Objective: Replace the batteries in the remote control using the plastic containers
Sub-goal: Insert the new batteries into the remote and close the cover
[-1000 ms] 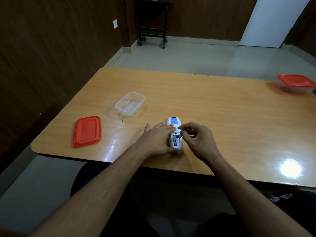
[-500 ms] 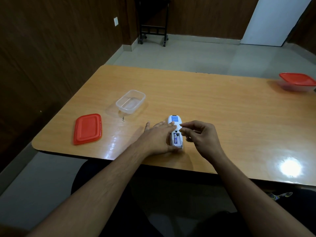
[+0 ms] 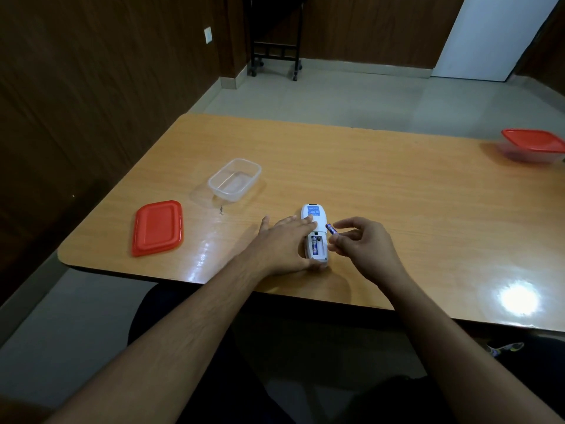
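The right hand [image 3: 362,244], which a second ago had its fingertips down in the open compartment of the remote control [image 3: 315,237], now sits just to the right of it, pinching a battery [image 3: 331,229] lifted clear of the remote. One slot of the compartment now shows bare beside the battery remaining inside.

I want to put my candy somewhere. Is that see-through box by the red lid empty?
Seems empty. The clear plastic container stands open, its red lid lying beside it, and only its bare bottom shows through.
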